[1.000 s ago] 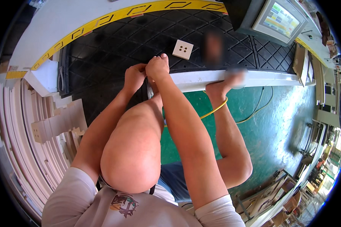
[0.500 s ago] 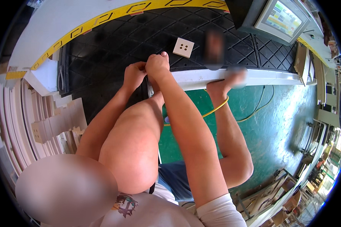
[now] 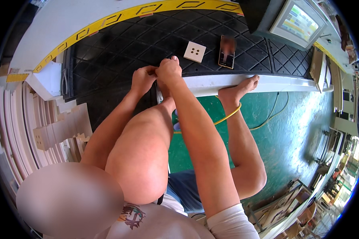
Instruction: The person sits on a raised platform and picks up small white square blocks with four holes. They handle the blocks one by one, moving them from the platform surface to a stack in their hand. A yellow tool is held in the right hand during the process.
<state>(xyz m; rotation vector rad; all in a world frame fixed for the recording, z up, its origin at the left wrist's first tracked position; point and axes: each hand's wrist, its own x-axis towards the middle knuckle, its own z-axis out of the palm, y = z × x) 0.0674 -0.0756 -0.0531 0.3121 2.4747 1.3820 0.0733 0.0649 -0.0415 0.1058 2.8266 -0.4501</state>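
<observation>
Lighting: bright. Glare: white patch on floor [image 3: 298, 119], right side. Screen [image 3: 299, 24]: lit. Blur: large soft oval, lower left; small smudge over phone [image 3: 227, 53]. Distortion: fisheye; strip [image 3: 125, 14] bowed, corners black.

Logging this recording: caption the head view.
Left hand and right hand at a foot, near a white four-holed block on black matting.

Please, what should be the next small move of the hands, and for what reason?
Probably the right hand should ease slightly away from the left hand: the two come together close by the bare foot, and anything between them is hidden, so a small gap might let one see it.
</observation>
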